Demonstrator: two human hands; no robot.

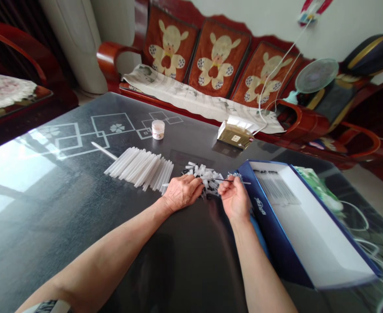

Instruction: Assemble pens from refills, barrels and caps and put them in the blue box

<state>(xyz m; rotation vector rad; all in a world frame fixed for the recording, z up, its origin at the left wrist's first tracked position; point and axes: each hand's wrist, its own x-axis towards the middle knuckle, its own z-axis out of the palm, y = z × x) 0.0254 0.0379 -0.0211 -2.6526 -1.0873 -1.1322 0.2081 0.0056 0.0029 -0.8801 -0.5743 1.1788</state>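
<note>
My right hand pinches a thin rod, dark toward the left and pale at its right end, held roughly level beside the blue box. My left hand rests palm-down with curled fingers at the edge of a pile of small white and black plastic pieces. What its fingers grip is hidden; a pale tip pokes out on its left side. Left of that hand lies a row of white translucent tubes, side by side on the table. Behind my right fingers is a cluster of small bluish-silver bits.
An open blue box with a white inside stands at right, holding several thin clear rods with black ends. Farther back on the dark table are a small round jar and a tissue pack. White cables lie right of the box.
</note>
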